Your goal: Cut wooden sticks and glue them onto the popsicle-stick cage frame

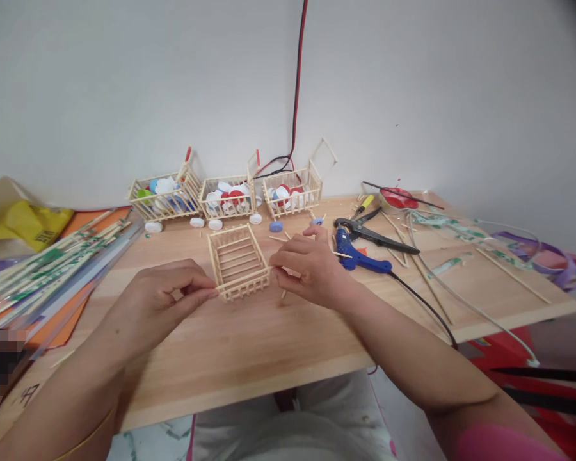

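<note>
Wooden-stick basket (244, 281) on tabletop (211, 352), between hands, in front of stick carts (225, 198). Left hand (173, 291) pinching near-left corner; right hand (304, 256) seemingly pinching near-right corner. Touch best light, I'd say: thin sticks could bow, joints pop. Even pressure both ends, near rail level. Blue glue gun (367, 261) within right's reach.

Tan stick basket (244, 282), blue glue gun (363, 260)
</note>
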Demonstrator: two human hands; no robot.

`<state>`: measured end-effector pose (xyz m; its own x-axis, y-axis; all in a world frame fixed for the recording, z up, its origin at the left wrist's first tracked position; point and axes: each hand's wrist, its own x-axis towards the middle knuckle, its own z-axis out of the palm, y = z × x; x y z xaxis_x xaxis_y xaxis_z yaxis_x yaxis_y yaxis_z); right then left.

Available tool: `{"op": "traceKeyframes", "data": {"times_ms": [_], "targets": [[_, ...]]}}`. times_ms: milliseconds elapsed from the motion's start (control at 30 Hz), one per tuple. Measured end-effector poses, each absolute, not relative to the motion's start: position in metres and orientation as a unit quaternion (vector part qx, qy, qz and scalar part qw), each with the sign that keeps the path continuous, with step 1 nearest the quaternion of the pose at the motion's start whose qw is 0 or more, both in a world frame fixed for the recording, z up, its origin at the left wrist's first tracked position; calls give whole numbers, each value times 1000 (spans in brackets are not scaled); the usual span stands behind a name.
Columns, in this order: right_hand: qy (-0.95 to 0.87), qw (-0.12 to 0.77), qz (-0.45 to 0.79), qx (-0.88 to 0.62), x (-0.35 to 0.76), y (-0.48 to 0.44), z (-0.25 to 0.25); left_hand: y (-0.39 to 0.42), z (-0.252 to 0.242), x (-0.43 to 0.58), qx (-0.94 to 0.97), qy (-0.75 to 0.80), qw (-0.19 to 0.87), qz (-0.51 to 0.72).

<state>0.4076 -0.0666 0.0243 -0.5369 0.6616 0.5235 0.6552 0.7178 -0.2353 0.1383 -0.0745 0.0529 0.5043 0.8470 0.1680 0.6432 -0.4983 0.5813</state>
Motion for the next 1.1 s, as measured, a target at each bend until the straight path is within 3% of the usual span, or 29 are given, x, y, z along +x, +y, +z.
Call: {"op": "traceKeyframes", "data": {"times_ms": [1100], "targets": [[-883, 306, -4, -355, 410, -63, 20, -74, 58, 140, 850, 429, 224, 210]]}}
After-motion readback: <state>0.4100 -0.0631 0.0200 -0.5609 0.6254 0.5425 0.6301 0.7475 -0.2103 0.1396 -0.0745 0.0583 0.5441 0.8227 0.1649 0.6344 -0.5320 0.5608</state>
